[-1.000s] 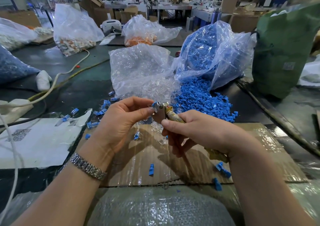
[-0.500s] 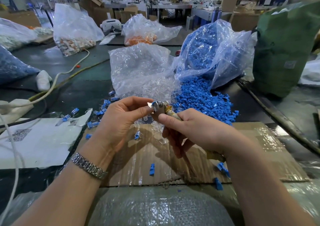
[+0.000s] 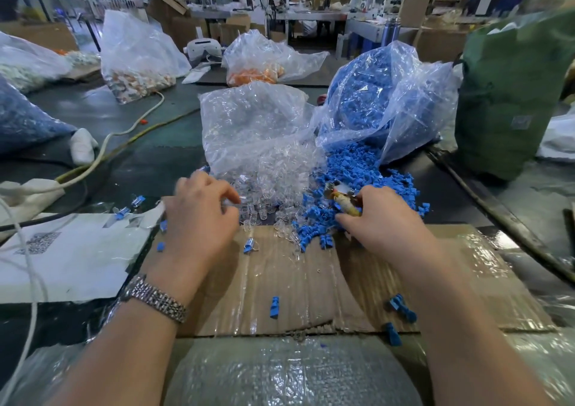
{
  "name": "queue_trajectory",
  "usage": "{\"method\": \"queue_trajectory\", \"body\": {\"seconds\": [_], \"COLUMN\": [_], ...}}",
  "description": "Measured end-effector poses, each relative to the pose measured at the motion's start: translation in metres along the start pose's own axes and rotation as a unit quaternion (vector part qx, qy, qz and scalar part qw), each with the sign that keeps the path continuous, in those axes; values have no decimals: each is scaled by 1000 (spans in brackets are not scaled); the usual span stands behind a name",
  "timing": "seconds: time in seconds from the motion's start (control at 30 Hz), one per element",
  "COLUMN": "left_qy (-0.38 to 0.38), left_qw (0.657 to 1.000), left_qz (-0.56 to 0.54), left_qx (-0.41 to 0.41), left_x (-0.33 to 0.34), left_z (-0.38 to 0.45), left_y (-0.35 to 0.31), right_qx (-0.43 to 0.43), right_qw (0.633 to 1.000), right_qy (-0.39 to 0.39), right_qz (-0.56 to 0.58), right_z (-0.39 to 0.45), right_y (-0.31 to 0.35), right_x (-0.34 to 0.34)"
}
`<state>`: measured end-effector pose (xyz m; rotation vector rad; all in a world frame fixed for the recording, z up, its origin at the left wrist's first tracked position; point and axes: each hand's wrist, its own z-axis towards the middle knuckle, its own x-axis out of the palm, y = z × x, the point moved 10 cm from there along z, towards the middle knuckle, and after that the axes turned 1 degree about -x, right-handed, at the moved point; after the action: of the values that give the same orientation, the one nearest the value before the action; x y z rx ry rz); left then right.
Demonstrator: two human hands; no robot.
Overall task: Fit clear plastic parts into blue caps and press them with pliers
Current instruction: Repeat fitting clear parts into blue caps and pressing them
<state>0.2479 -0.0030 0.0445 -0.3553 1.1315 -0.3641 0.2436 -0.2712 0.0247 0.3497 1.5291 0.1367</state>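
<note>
Paper (image 3: 71, 250), white, lies at the left edge of the frame, with a blurry square code printed on it that is too smeared to read. Two small blue-and-clear finished pieces (image 3: 129, 208) sit just above the paper. One white cable (image 3: 124, 138) runs across the dark table (image 3: 149, 169) in the upper left.

The left hand (image 3: 199, 216) is left of the middle, palm down, with a metal watch (image 3: 155, 298) on its wrist. Its fingers are curled and the tips reach into the pile of clear plastic parts (image 3: 267, 197). It is too blurry to tell if it pinches one.

One clear bag (image 3: 252, 119) stands above that pile in the middle of the frame. To its right is one bag of blue caps (image 3: 382, 94), and many blue caps (image 3: 367, 172) spill out of it, too many to count.

The right hand (image 3: 382, 219) rests on the blue pile at the middle right. Its fingers wrap around the pliers (image 3: 342, 200), whose metal tip pokes up and to the left.

Brown cardboard (image 3: 295, 281) lies under both hands. One blue cap sits on it low in the middle, and three more lie at the lower right. A green sack (image 3: 513, 94) stands at the upper right; its grey label cannot be read.
</note>
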Motion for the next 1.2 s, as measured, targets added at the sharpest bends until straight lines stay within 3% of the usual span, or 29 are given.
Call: {"method": "queue_trajectory", "body": {"seconds": [0.07, 0.13, 0.23, 0.43, 0.57, 0.7, 0.93, 1.1, 1.2], "left_qy": [47, 91, 132, 134, 144, 146, 151, 123, 111], "left_qw": [994, 984, 976, 976, 975, 976, 974, 977, 978], "left_qz": [-53, -36, 9, 5, 9, -6, -17, -87, -146], "left_qx": [84, 146, 172, 169, 171, 163, 166, 152, 103], "left_x": [15, 30, 48, 52, 52, 50, 49, 38, 31], "left_z": [-8, -17, -23, -23, -25, -24, -24, -19, -15], "left_y": [-25, -43, -49, -48, -48, -50, -53, -49, -42], "right_qx": [17, 25, 26, 8, -112, -201, -197, -176, -176], "right_qw": [1000, 999, 998, 998, 993, 972, 976, 981, 980], "right_qy": [9, 20, 37, 52, 22, 85, 60, 49, 58], "right_qz": [-22, -39, -48, -25, -15, -83, -68, -66, -74], "right_z": [1, 1, 0, -5, -11, -20, -18, -17, -18], "right_y": [-1, -1, 2, 8, 33, 52, 54, 52, 54], "right_x": [6, 11, 16, 13, -2, 17, 17, 14, 15]}}
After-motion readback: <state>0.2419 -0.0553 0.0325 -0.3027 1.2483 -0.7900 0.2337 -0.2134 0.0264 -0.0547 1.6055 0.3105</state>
